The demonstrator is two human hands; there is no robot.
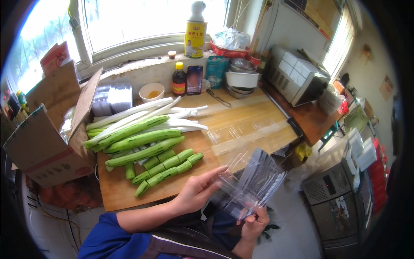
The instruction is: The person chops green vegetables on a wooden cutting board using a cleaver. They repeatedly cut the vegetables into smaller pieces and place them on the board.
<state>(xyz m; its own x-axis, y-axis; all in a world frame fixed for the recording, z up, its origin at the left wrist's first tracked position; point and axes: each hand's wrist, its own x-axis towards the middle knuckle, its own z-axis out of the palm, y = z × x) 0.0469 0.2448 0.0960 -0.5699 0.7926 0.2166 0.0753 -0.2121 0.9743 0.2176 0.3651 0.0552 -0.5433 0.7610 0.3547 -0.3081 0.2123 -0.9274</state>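
Observation:
My right hand (255, 223) grips a stack of clear plastic trays (255, 181) from below, over the floor in front of the table. My left hand (200, 187) pinches the edge of clear plastic at the stack's left side; whether this sheet is apart from the stack cannot be made out. Another clear plastic tray (241, 131) lies flat on the wooden tabletop (249, 106). On the wooden cutting board (119, 200) rest several long green gourds (145, 140), probably luffa. Cut gourd pieces (168, 170) lie in rows nearer me. White scallion stalks (136, 116) are behind them.
An open cardboard box (48, 155) stands at the left. Along the window wall are a paper bowl (152, 92), a sauce bottle (179, 79), a propped phone (194, 81), a knife (218, 98) and stacked bowls (242, 79). A microwave oven (294, 74) sits at the right.

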